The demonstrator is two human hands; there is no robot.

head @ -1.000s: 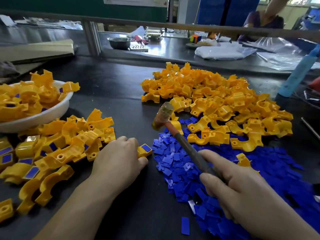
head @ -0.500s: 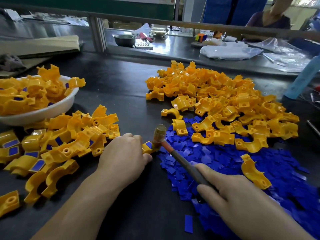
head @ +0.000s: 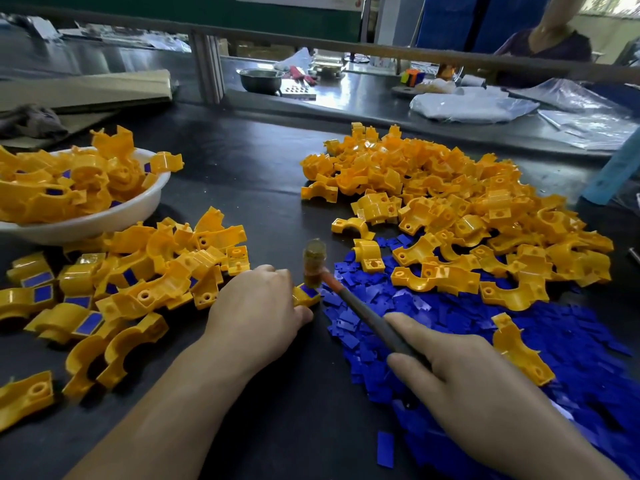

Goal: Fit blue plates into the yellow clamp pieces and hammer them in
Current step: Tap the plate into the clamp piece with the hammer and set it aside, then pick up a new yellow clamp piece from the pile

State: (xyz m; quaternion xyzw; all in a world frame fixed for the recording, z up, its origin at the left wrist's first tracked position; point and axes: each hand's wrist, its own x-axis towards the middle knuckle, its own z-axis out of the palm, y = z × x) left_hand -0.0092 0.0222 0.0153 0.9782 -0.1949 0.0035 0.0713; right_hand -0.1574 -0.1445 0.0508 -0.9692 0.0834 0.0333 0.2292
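L hand point(head: 256, 317) grip clamped on clamp point(head: 300, 300) on counter point(head: 263, 188), plate point(head: 309, 291) up. R hand point(head: 460, 379) grip shut round hammer point(head: 314, 265), head at plate. Clamp prob. light, stiff, skittish: pin its far end.

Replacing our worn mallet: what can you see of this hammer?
The hammer has a stubby cylindrical head, amber and seemingly translucent, on a thin shaft, orange-red near the head and dark grey lower. The right hand grips the shaft's lower end. The head stands upright, its bottom face on or just above the clamp piece that the left hand holds.
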